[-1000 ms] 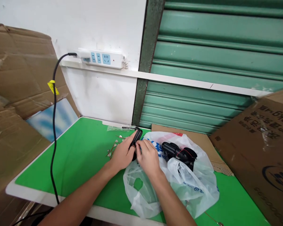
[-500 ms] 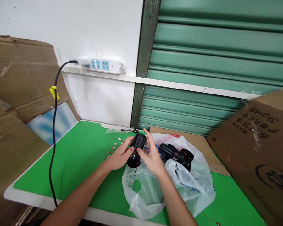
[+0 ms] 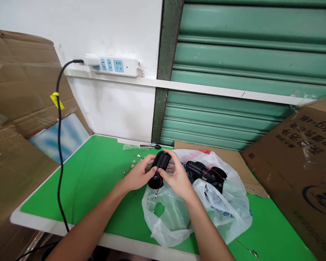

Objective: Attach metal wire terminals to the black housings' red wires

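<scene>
Both my hands grip a black plastic housing (image 3: 161,161), which has a long slotted body and a rounded, flared end towards me. My left hand (image 3: 141,174) is closed on its left side, thumb on top. From the right, my right hand (image 3: 176,177) holds it too, and the two thumbs meet near its middle. A thin red wire with a small connector (image 3: 156,195) dangles from the near end. Right of my hands, more black housings (image 3: 206,173) with red wire lie on a white plastic bag (image 3: 165,232). My fingertips behind the housing are partly hidden.
Small parts with thin wires (image 3: 132,165) lie left of my hands on the green tabletop (image 3: 92,181). Behind is a clear packet (image 3: 136,146). A black cable (image 3: 59,145) hangs from the power strip (image 3: 116,66). Cardboard boxes (image 3: 293,174) flank the table.
The camera view has shifted a little. My hands still hold the black housing, tilted slightly differently, and my right fingers and both thumbs have closed in nearer to each other.
</scene>
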`<state>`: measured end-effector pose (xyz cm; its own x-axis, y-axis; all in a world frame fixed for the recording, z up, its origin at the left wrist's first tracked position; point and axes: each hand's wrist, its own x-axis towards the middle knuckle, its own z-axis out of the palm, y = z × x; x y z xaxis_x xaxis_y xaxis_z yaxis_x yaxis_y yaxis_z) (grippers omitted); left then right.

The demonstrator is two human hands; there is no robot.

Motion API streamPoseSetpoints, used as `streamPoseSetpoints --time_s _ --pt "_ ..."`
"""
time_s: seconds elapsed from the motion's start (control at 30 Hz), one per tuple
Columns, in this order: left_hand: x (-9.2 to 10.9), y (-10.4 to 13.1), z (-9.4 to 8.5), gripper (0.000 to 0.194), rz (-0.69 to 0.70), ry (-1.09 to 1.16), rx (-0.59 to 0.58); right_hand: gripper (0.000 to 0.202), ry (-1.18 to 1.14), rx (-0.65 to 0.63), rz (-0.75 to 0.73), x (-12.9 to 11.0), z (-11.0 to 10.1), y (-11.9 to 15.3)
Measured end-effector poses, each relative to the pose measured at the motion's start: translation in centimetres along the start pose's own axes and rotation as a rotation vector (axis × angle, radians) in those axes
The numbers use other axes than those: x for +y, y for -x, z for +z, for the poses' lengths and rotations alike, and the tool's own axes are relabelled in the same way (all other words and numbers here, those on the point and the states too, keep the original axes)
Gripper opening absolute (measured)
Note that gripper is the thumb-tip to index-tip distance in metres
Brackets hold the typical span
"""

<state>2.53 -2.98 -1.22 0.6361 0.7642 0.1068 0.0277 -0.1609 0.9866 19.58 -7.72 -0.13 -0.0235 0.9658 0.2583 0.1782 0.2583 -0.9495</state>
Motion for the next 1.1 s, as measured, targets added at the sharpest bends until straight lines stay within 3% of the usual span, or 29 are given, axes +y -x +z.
streamPoseSetpoints --time_s 0.7,0.8,0.9,1.0,1.1 --pt "0.0 0.0 0.7 0.037 0.07 -0.269 0.115 0.059 -0.004 0.08 0.019 0.4 1.0 -0.2" --pt "-0.1 -0.5 0.2 0.036 0.027 -0.128 0.166 0.065 0.004 0.078 0.033 0.3 0.8 -0.4" --pt "0.0 -1.2 -1.8 0.041 -0.058 0.208 0.374 0.069 -0.028 0.172 0.002 0.7 0.4 -0.6" --pt "0.7 -1.2 -4.5 0.048 -0.117 0.555 0.529 0.044 0.031 0.286 -0.028 1.6 0.1 -0.8" --pt "1.4 -0.8 -6.4 0.041 -0.171 0.731 0.597 0.03 0.171 0.213 -0.071 2.3 0.1 -0.8"
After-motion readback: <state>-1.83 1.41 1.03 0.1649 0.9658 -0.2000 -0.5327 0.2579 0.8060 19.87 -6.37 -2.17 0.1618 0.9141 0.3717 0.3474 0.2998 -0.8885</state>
